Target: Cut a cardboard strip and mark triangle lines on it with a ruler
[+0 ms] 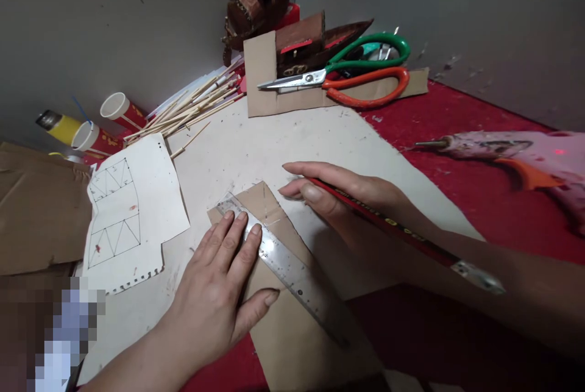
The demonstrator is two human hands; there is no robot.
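A clear plastic ruler (297, 276) lies slantwise across a piece of brown cardboard (286, 331). My left hand (214, 282) rests flat with fingers spread, its fingertips pressing on the ruler's upper part. Faint pencil lines show on the cardboard to the right of the ruler's top end. Above and right of the cardboard, my right hand (347, 197) holds a dark red pencil (388, 221) between thumb and fingers. The pencil's back end points toward the lower right, and its tip is hidden by the fingers.
Paper with truss-like drawings (158, 197) lies left, near paper cups (121, 111) and thin wooden sticks (196, 102). Green-and-orange-handled scissors (315, 79) rest on an L-shaped cardboard piece (260, 96) at the back. A pink glue gun (493, 148) is at right, brown models (262, 2) behind.
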